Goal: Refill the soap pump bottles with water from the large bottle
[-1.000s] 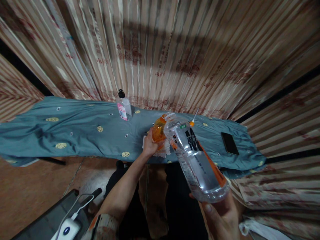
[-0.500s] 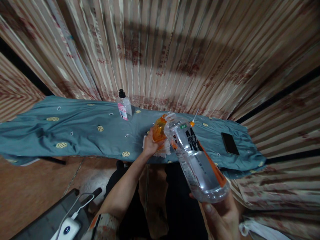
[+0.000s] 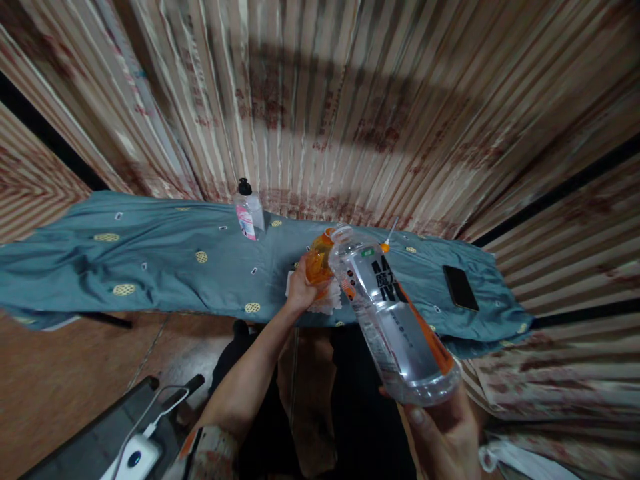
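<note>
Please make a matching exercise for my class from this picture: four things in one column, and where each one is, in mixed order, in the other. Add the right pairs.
Things:
1. orange bottle
2. large clear bottle
3. black-capped bottle
4. phone

Places:
A. lying flat on the right part of the cloth
B. standing near the curtain
C. in the left hand
D. tilted, in the right hand

Right pairs: 1-C; 2-D; 3-B; 4-A

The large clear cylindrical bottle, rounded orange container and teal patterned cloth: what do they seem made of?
Large clear cylindrical bottle: probably glossy plastic; thin transparent walls catch highlights.
Rounded orange container: shiny, translucent, so tinted plastic or glass, unclear which.
Teal patterned cloth: fabric, slightly lustrous, wrinkled.
</note>
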A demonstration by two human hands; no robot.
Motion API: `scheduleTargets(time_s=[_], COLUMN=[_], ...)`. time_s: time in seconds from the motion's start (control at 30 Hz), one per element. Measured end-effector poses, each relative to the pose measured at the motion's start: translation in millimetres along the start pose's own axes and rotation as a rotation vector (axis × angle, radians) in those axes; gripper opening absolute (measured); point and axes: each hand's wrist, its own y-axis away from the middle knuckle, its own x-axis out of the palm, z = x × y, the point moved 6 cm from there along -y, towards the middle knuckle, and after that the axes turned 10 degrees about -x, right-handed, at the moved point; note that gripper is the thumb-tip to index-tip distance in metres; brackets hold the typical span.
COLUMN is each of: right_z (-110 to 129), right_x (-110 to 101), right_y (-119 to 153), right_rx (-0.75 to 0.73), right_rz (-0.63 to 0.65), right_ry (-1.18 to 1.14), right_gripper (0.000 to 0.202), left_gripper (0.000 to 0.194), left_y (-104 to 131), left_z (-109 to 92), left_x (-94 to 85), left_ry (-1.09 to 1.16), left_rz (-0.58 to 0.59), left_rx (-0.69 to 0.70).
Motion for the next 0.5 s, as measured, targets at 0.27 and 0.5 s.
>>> scheduleTargets(time_s=[0.27,0.5], right_z=[3.1,2.8], right_x=[2.9,0.3], right_y=[1.3,0.7], right_rx=[0.005,-0.012], right_rz=[-0.029,-0.015], right_ry=[0.012,0.076], right_gripper=[0.095,0.098], left_gripper=[0.062,0.066], left_y=[-0.8,-1.4], left_z=[0.5,1.0], left_x=[0.2,0.5], left_ry=[-0.007,0.004], left_rz=[0.001,0.013], left_rx=[0.019,0.042])
